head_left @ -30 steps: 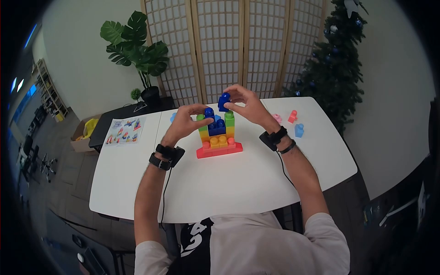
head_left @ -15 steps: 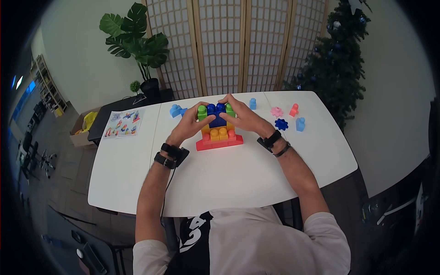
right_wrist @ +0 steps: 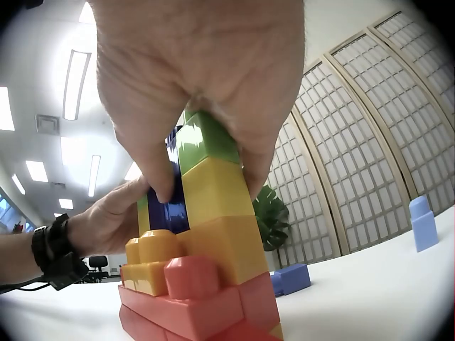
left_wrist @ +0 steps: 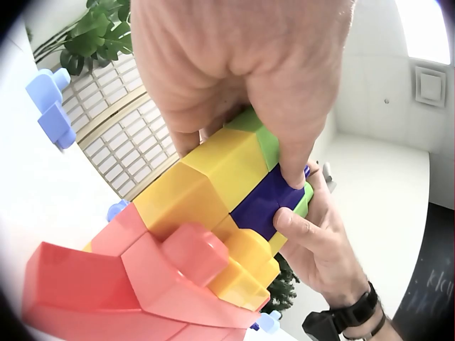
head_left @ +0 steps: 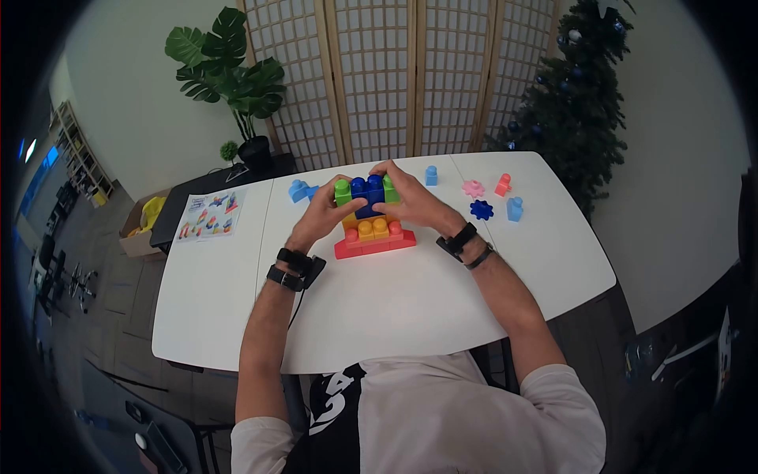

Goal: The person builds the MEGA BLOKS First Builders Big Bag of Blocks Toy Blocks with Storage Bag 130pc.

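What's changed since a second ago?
The blue block, held above the tower by the right hand then, has come down, slightly left, between the green blocks, beside another blue one. The right hand now grips the tower's top; the left hand holds its other side. The red base and picture sheet look unmoved.

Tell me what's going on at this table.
A person's left hand and right hand grip a block structure from either side, thumbs against the dark blue blocks between its green-topped columns. Its red base is at the bottom, on the white table. Loose pieces, including a dark blue gear, lie off to the right.
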### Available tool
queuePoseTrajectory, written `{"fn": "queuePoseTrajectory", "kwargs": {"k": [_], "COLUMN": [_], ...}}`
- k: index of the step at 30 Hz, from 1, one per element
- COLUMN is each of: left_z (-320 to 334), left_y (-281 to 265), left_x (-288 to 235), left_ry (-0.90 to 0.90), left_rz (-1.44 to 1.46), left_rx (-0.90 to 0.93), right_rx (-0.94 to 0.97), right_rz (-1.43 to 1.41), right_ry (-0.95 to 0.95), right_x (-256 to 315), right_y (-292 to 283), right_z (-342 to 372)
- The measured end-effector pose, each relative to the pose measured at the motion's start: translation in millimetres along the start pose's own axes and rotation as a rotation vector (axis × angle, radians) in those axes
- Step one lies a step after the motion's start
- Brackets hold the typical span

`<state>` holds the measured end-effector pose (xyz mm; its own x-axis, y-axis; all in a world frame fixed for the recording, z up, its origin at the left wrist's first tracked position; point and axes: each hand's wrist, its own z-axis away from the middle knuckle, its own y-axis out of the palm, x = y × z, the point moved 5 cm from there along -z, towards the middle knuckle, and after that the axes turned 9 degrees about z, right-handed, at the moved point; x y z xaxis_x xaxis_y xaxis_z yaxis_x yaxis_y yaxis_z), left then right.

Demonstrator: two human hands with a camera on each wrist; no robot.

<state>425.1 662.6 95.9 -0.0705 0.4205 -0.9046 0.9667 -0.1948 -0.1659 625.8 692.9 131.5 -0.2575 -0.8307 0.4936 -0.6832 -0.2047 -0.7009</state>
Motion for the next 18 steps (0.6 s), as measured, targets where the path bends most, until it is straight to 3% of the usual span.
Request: {"fn": "queuePoseTrajectory", "kwargs": {"k": [14, 16, 18], "left_z": [2, 1, 2], "left_y": [4, 2, 1], "left_x": [-18, -20, -18], "left_ry": [-0.041, -0.054, -0.055], "left_rz": [-0.072, -0.054, -0.087], "left_rx": [-0.003, -0.002, -0.003], "right_rx": [0.031, -0.05, -0.148], "right_rz": [-0.008, -0.472, -0.541], "right_ry": [0.028, 0.071, 0.166], "right_x": [1, -29, -54], "right_y": [-2, -3, -12], "right_z": [-1, -8, -17]}}
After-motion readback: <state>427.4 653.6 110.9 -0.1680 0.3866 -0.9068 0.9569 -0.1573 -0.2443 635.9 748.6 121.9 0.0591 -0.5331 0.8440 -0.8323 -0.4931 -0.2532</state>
